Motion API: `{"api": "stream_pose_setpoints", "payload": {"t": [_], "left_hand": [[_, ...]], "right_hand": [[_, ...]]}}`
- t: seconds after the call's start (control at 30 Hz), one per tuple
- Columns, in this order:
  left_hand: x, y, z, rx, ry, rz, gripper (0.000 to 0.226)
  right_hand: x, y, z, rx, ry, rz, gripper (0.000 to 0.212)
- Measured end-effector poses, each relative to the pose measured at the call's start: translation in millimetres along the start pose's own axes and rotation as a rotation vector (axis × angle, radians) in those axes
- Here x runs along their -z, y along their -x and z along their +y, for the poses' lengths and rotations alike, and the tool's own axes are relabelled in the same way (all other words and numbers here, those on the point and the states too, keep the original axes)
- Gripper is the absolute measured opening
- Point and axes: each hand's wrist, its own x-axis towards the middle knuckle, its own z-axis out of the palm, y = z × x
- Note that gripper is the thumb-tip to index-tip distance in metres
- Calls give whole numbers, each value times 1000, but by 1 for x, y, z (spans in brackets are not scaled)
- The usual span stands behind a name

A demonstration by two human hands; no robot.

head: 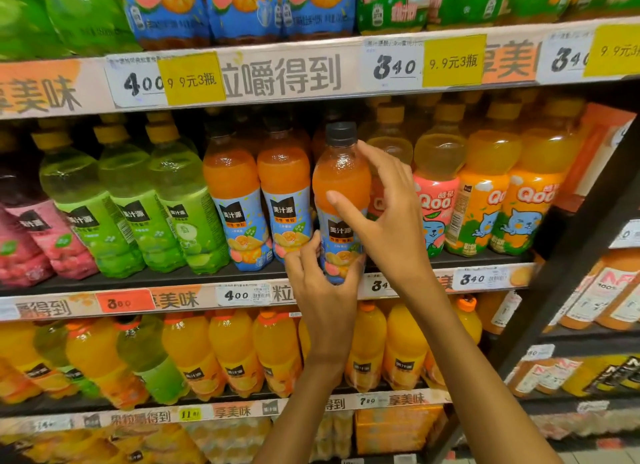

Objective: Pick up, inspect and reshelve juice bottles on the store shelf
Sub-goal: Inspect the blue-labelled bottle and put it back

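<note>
An orange juice bottle (340,176) with a black cap and a blue label stands upright in front of the middle shelf (194,277). My left hand (320,283) grips its base from below, fingers curled round the bottom. My right hand (384,217) is at the bottle's upper right side, thumb against the orange body, index finger reaching up toward the cap, fingers spread. Two matching orange bottles (258,193) stand on the shelf just to its left.
Green juice bottles (138,200) and pink ones (31,235) fill the shelf's left. Qoo bottles (485,193) stand to the right. Larger orange bottles (235,352) line the shelf below. A dark shelf upright (568,273) slants at the right. Price tags (239,294) run along the shelf edges.
</note>
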Motion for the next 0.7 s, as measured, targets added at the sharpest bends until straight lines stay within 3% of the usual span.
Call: {"api": "stream_pose_setpoints", "payload": {"t": [0.4, 0.6, 0.7], "left_hand": [[-2, -1, 7, -134, -382, -97, 75], [-1, -4, 0, -195, -543, -117, 81], [-4, -5, 0, -188, -506, -113, 83]], "right_hand": [[-16, -5, 4, 104, 347, 208, 50], [-14, -6, 6, 81, 387, 130, 55], [-7, -9, 9, 107, 444, 46, 60]]}}
